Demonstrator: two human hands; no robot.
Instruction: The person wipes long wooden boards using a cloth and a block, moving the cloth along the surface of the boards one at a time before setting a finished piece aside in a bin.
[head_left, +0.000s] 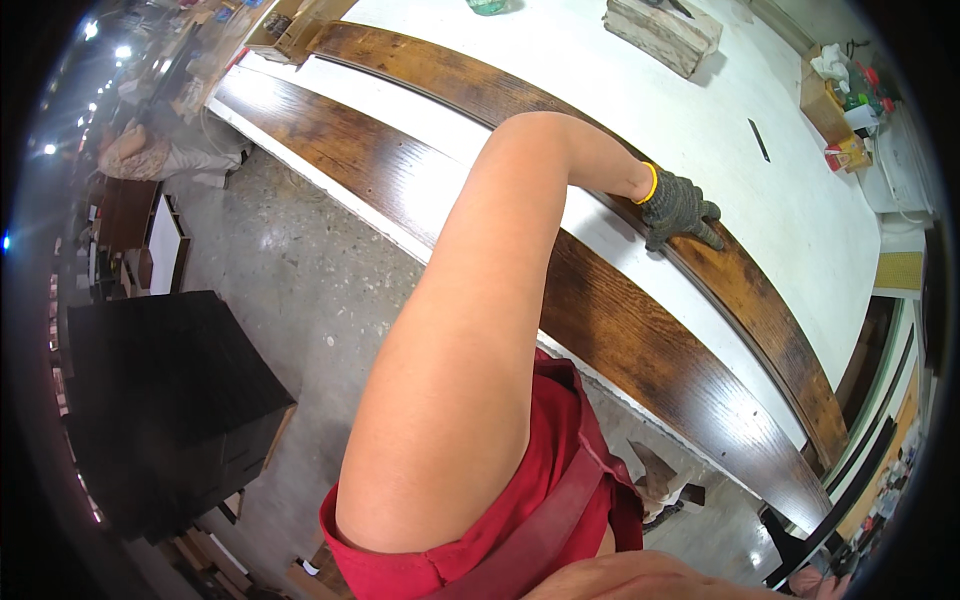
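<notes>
My left arm reaches up from the lower edge and bends to the right at the elbow. On its end, my left hand (pixel 680 212) wears a dark grey knitted glove with a yellow cuff. It spans the farther brown wooden board (pixel 755 285), thumb at the near edge and fingers across the top towards the far edge. That board has a dark strip along its near side. A second stained wooden board (pixel 630 320) lies nearer to me, parallel, with a white gap between them. My arm hides part of both. My right hand is out of sight.
The white tabletop (pixel 560 60) bears a weathered block (pixel 660 35), a thin black tool (pixel 759 140) and, at the right, a cardboard box (pixel 823 105) of bottles. A wooden box (pixel 290 30) stands far left. A large black cabinet (pixel 170 400) stands on the concrete floor; a person (pixel 165 160) is beyond.
</notes>
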